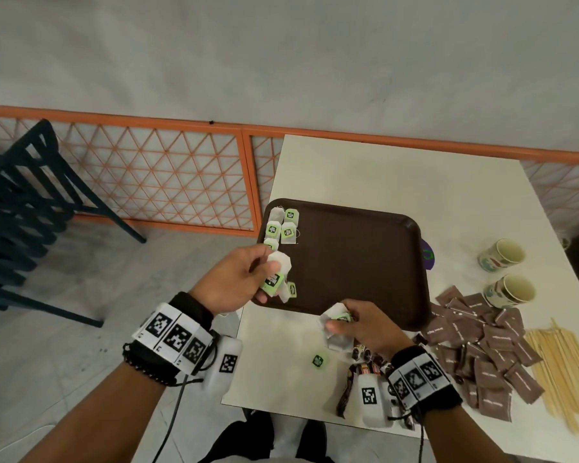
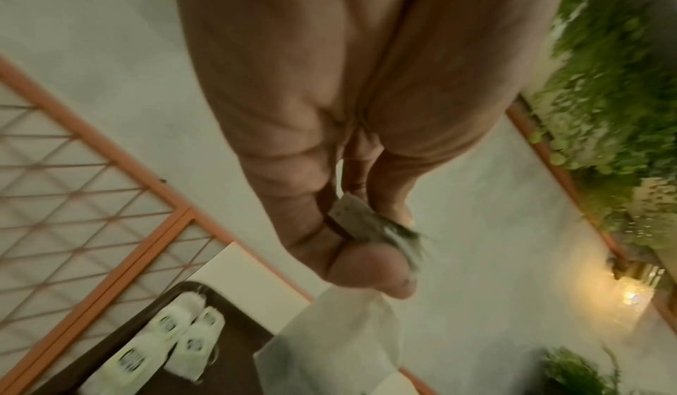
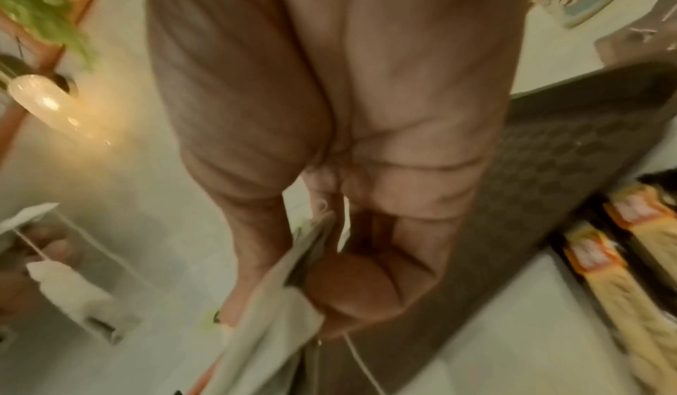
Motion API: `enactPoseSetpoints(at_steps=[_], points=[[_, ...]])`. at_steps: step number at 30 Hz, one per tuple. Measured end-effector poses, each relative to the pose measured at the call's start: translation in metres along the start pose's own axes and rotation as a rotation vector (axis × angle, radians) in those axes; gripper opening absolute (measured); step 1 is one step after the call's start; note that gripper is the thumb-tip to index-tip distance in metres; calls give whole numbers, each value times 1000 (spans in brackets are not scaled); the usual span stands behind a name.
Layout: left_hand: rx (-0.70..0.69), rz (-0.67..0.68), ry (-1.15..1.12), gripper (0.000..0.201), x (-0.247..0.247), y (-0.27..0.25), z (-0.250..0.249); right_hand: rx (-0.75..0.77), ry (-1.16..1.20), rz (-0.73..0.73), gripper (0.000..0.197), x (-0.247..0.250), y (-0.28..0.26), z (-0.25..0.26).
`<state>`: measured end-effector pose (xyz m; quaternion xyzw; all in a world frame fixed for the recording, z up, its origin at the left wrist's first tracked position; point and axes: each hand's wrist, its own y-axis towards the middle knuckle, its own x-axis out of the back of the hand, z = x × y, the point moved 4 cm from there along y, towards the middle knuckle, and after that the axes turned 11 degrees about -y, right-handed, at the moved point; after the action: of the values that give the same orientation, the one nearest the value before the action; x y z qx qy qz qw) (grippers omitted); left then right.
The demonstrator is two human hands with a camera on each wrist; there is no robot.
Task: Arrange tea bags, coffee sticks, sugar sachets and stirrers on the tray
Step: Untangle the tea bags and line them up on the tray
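A: The left hand [image 1: 234, 279] pinches a few tea bags [image 1: 276, 279] over the near-left corner of the brown tray [image 1: 358, 262]; the right hand [image 1: 365, 324] clamps more tea bags [image 1: 336, 324] at the tray's near rim.

B: And the rest?

A: Several tea bags lie in a row [image 1: 281, 227] on the tray's left side. Sugar sachets [image 1: 478, 349], stirrers [image 1: 562, 365] and coffee sticks [image 1: 365, 362] wait on the bench [image 1: 398, 175].

B: Risks?

A: Strings could tangle, so one bag may drag others; a loose tag [image 1: 319, 360] already lies on the bench.

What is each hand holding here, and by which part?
Left hand holds tea bags by their paper pouches; right hand pinches more tea bags by their pouches too.
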<state>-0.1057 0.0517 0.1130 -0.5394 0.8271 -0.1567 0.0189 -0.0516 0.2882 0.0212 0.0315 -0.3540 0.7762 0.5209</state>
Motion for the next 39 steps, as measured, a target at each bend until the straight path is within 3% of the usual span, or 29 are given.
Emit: enactPoseSetpoints(at_steps=[4, 7, 11, 14, 16, 19, 24, 29, 32, 39], points=[[-121, 6, -22, 15, 2, -3, -29, 166, -20, 14, 5, 25, -28, 44], [-86, 7, -215, 24, -6, -5, -30, 268, 23, -29, 15, 53, -56, 86], [134, 4, -633, 25, -33, 2, 0, 355, -63, -146, 24, 90, -88, 145], [340, -29, -963, 25, -55, 11, 22, 433, -86, -149, 25, 110, -110, 189], [428, 8, -1062, 21, -70, 15, 28, 477, -71, -130, 17, 117, -116, 209], [516, 58, -1184, 25, -90, 22, 31, 499, -24, -128, 22, 122, -115, 227], [504, 193, -1384, 47, -101, 28, 14, 415, 68, -101, 28, 99, -84, 205], [506, 264, -1571, 57, -100, 23, 14, 293, -388, -217, 26, 44, -23, 133], [516, 225, -1537, 61, -96, 25, 25, 286, -486, -246, 19, 30, -2, 109], [550, 90, -1327, 57, -80, 31, 40, 278, -273, -75, 17, 29, 18, 109]])
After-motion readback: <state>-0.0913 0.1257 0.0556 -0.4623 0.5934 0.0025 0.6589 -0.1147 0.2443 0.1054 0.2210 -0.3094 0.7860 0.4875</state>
